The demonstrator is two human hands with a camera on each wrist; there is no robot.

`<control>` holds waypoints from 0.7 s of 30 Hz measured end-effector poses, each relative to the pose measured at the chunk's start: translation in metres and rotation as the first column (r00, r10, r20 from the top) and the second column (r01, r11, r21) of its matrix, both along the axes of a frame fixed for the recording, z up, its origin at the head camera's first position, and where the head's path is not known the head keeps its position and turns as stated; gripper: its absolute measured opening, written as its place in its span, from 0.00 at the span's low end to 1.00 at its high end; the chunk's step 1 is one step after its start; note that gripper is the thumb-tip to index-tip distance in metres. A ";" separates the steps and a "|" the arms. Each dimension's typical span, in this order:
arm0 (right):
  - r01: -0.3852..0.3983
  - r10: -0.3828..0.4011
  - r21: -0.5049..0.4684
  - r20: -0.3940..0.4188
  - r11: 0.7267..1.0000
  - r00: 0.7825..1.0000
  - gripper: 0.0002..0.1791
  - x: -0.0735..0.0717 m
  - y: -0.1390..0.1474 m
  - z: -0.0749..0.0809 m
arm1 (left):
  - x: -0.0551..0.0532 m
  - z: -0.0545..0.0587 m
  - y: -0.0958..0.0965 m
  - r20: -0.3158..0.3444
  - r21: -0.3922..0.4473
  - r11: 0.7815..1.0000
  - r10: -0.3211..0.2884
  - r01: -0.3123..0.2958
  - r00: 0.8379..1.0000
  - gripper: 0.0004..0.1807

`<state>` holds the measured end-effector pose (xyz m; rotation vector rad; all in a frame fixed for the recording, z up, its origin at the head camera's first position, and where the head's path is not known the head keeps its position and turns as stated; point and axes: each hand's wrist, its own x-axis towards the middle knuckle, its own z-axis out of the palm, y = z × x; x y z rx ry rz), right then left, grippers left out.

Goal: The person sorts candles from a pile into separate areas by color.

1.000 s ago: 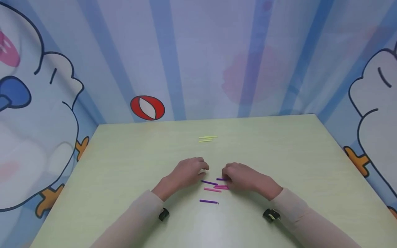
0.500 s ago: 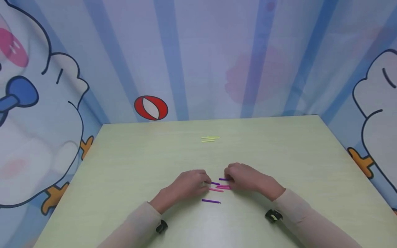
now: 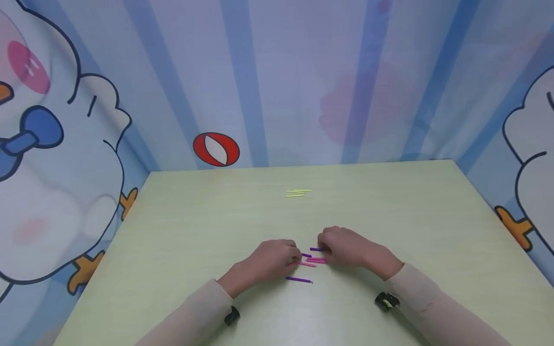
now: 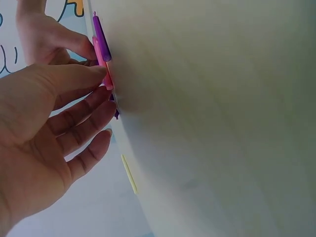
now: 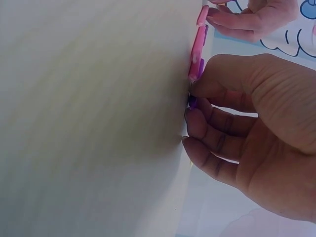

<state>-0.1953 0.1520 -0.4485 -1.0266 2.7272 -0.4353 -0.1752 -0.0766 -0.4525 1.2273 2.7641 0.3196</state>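
Note:
On the table's middle, both hands are close together over several thin candles. My left hand (image 3: 273,259) comes in from the left, thumb and fingertips at the left end of a pink candle (image 3: 308,264). One purple candle (image 3: 307,255) pokes out past those fingers, its left end hidden. My right hand (image 3: 346,246) pinches the right part of another purple candle (image 3: 315,249); in the right wrist view its dark purple end (image 5: 192,102) shows between thumb and fingers. More pink candles (image 3: 315,260) lie by the right thumb. A loose purple candle (image 3: 298,279) lies nearer the body.
Several yellow candles (image 3: 297,193) form a small group farther back on the pale table (image 3: 207,211). Behind and beside it stands a blue striped cartoon backdrop (image 3: 294,86). Black wrist cameras (image 3: 386,301) hang below both sleeves.
My left hand has come down and toward the body, and its fingers have closed in over the ends of a pink and a purple candle. The right hand stays by its candle. The view drifts slightly.

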 end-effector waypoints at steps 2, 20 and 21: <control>0.004 -0.004 0.001 0.003 1.000 1.000 0.03 0.001 0.000 0.001 | 0.001 0.000 0.002 -0.018 -0.007 1.000 -0.011 0.011 1.000 0.05; 0.023 -0.023 0.024 -0.001 0.999 1.000 0.04 0.001 0.000 0.001 | 0.002 -0.002 0.010 -0.004 -0.045 0.999 -0.017 0.017 1.000 0.05; 0.023 -0.023 0.022 0.002 0.999 1.000 0.04 0.001 -0.001 0.000 | 0.002 -0.002 0.009 -0.004 -0.053 0.999 -0.013 0.013 1.000 0.05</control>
